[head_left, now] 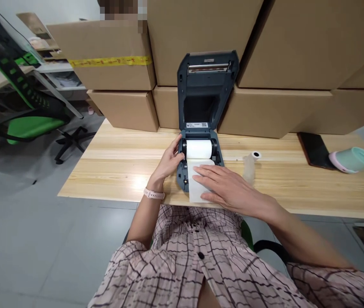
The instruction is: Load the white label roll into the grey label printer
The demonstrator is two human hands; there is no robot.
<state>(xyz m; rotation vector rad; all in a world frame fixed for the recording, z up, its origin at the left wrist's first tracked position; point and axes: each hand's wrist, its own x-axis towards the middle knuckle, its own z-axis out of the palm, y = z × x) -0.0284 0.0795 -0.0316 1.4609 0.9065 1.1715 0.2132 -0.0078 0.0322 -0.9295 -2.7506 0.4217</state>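
A dark grey label printer stands on the table with its lid raised upright. Inside it, a white label roll sits between two black holders, and its paper strip runs forward past the printer's front. At the printer's left side, my left hand grips the housing, thumb over the inner edge near the roll and fingers along the outside. My right hand lies flat on the strip with its fingers stretched out and apart, covering the printer's front right part.
A small used roll core with translucent backing lies right of the printer. Farther right are a black phone and a green cup on its side. Cardboard boxes line the table's back. A green chair stands left.
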